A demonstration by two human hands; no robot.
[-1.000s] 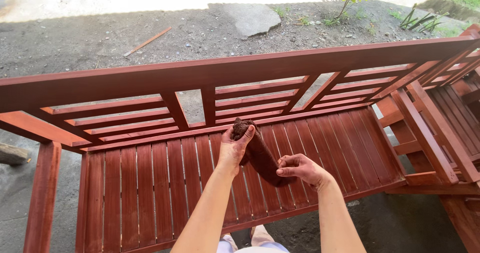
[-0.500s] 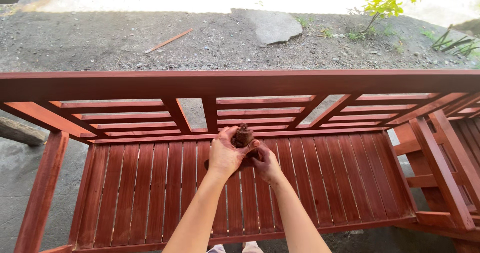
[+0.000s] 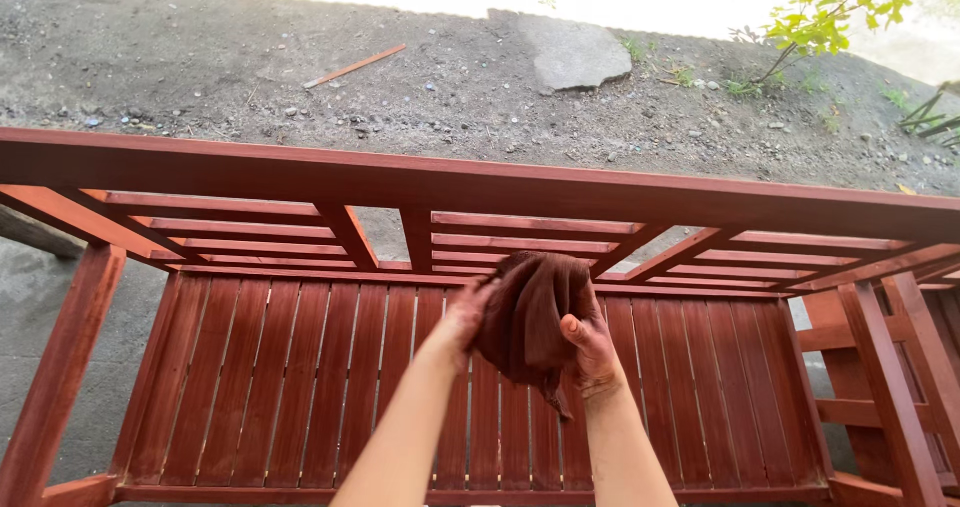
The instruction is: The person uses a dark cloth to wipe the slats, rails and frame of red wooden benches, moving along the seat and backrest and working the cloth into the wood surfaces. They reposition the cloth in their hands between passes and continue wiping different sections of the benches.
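Note:
Both my hands hold a dark brown stained cloth (image 3: 528, 312) above the seat of a red-brown wooden slatted bench (image 3: 300, 387). My left hand (image 3: 466, 312) grips the cloth's left side. My right hand (image 3: 592, 350), smeared with brown stain, grips its right side, and a corner of the cloth hangs down between my wrists. The bench's top rail (image 3: 480, 179) runs across the view just beyond my hands.
A second red-brown wooden frame (image 3: 890, 367) stands against the bench's right end. Beyond the backrest lies gravelly ground with a flat grey stone (image 3: 575, 52), a thin wood strip (image 3: 355, 65) and a small green shrub (image 3: 830, 12) at top right.
My hands came together from holding a bunched cloth apart, and the cloth is now spread wider between them. The view has shifted slightly toward the bench's middle.

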